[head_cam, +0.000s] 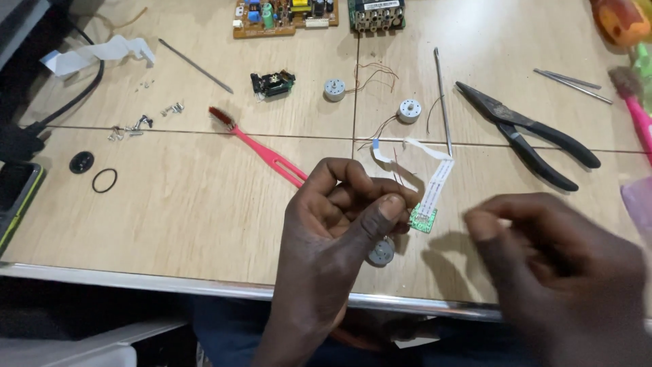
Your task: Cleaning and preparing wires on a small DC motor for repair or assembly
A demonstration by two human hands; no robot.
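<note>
Right hand (pixel 564 272) nearest, blurred, fingers curled with thumb and forefinger tips close; can't tell if it pinches anything. Left hand (pixel 339 224) pinches thin wires between thumb and forefinger; small round silver motor (pixel 382 252) hangs just below that grip, over the wooden table (pixel 176 217). Small green circuit board (pixel 424 219) lies just beside.

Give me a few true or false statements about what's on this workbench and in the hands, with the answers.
1. The left hand holds a small round motor. True.
2. The pliers are in the right hand. False: they lie on the table, untouched.
3. The toothbrush is pink. True.
4. The green circuit piece hangs off a white ribbon cable. True.
5. The black ring lies right of the pliers. False: far left.
</note>
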